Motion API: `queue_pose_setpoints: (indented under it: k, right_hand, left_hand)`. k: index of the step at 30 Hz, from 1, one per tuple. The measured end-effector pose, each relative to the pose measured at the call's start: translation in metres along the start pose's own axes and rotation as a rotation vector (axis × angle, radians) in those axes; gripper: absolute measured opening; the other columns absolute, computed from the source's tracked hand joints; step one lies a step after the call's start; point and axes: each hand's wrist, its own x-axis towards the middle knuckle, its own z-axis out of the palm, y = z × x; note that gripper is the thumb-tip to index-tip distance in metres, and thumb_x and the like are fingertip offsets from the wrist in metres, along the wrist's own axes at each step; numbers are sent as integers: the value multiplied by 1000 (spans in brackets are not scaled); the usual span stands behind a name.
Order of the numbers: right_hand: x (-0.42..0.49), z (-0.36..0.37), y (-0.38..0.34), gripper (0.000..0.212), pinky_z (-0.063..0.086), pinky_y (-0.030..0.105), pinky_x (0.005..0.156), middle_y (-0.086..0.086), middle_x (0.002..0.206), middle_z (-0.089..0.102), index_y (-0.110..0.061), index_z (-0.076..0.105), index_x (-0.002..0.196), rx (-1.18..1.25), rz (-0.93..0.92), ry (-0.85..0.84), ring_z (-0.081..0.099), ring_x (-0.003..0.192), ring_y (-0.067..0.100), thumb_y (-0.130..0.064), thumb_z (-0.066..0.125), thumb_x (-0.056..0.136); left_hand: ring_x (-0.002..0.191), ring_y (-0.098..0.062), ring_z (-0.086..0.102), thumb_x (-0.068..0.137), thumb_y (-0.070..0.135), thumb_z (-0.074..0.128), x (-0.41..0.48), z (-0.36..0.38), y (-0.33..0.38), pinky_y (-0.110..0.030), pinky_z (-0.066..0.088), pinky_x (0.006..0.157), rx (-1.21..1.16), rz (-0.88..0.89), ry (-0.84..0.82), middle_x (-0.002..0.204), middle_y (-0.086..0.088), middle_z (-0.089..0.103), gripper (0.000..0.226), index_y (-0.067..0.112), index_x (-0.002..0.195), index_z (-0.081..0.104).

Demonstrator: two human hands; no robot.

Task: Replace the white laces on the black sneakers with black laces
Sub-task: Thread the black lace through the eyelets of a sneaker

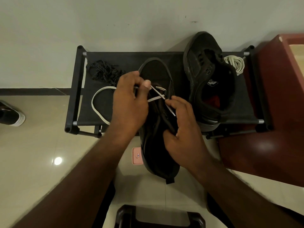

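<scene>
While the white lace is crossed only through the toe-end eyelets: item, black sneaker, frame centre, heel overhanging the shoe rack's near edge. Left hand pinches the lace; right hand grips the upper. Advised: draw each crossing out slack, shoe steadied. Room: black laces upper left; second sneaker close at right; open fabric at left.

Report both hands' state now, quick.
Left hand: closed, pinching the white lace.
Right hand: closed, grip on the black sneaker.
</scene>
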Motion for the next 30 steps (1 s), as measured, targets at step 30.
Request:
queue_pose_setpoints:
  k: [30]
  right_hand:
    - [-10,-11,-19,68,30,29,119,-2,162,22,-15,37,152,-160,83,-130,29,146,14,-12,58,87]
  left_hand:
    - [105,-21,54,94,34,56,-82,-18,27,-37,51,90,467,-197,-299,126,-2,40,67,32,153,26]
